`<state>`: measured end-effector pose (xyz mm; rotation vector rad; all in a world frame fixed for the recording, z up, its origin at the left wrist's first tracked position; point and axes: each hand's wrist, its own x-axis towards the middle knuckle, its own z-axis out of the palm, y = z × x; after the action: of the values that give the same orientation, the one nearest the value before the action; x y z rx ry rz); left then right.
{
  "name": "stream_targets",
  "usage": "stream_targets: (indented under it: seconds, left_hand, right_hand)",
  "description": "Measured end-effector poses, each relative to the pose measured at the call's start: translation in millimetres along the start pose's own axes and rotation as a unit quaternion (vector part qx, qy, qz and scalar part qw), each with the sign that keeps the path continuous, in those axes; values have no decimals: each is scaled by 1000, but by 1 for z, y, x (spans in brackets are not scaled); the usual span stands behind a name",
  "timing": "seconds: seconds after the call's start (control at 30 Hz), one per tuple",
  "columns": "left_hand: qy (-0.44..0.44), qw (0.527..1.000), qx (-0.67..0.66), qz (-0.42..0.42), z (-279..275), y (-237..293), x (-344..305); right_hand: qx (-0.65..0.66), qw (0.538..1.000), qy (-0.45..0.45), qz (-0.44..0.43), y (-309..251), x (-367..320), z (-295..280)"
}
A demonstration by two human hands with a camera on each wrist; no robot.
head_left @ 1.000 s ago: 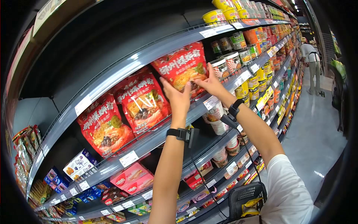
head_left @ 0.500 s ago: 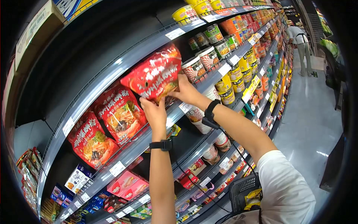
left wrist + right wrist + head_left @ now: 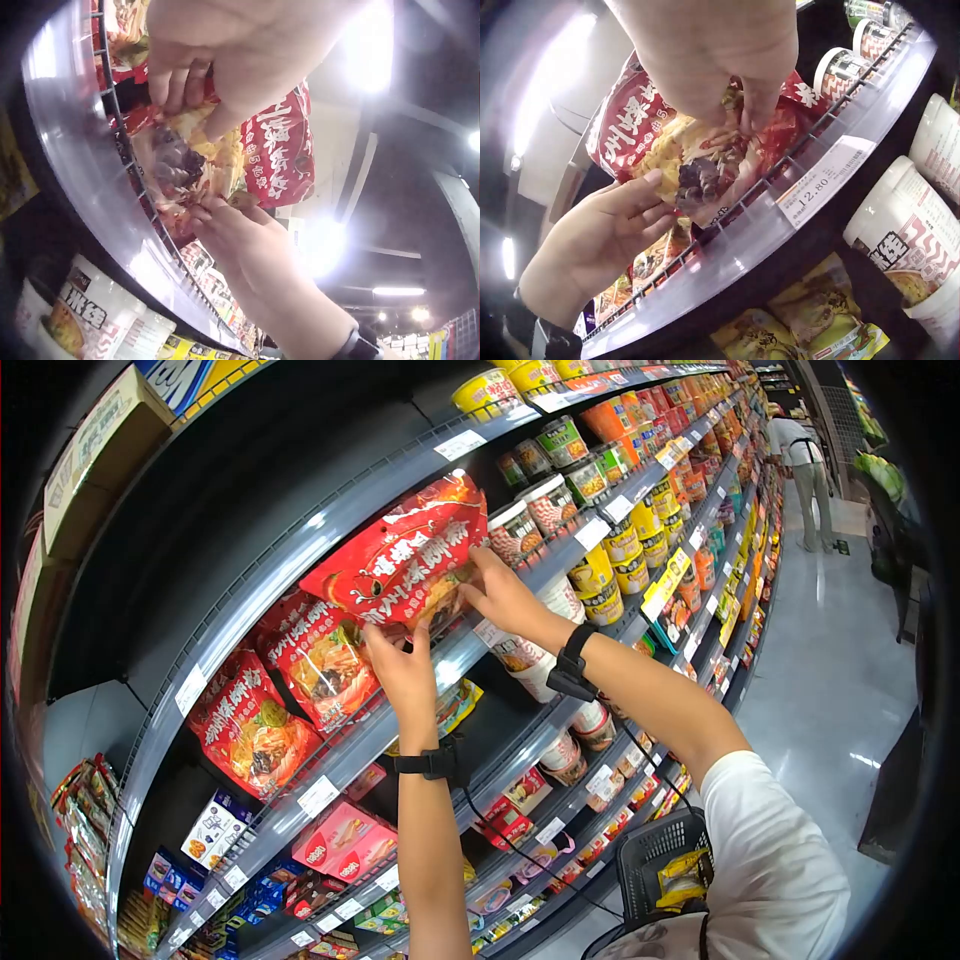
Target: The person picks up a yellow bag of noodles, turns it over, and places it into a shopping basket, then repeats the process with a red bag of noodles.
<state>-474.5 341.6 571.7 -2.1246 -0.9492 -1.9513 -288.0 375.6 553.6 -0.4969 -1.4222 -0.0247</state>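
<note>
Left hand (image 3: 405, 675) and right hand (image 3: 505, 598) gripping tilted red noodle bag (image 3: 400, 565) above shelf edge (image 3: 350, 765), cup noodles (image 3: 515, 530) just beside

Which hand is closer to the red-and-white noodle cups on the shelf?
Right. The right hand holds the red bag just beside the noodle cups; the left hand holds the bag's lower edge, farther from them.

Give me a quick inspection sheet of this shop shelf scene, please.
Surface: wire-edged shelf, price tag on its front.
Job's things: red bag, tilted at the shelf edge.
Clutter: other bags to its left, cups to its right.
Fingers: left hand and right hand both hold the red bag's lower edge.
Cables: black cable hangs from the left wrist.
Surroundings: basket below; a person down the aisle.
</note>
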Motion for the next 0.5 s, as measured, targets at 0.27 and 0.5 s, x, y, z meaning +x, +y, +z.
stream_targets:
  seconds: [0.27,0.5]
  left_hand:
    - [33,992,-116,35,-14,42,-12]
    - [100,991,-86,22,-45,70,-18]
  right_hand:
    - [-12,999,-3,-30,-32,3,-12]
    - [60,998,-14,15,-93,6,-27]
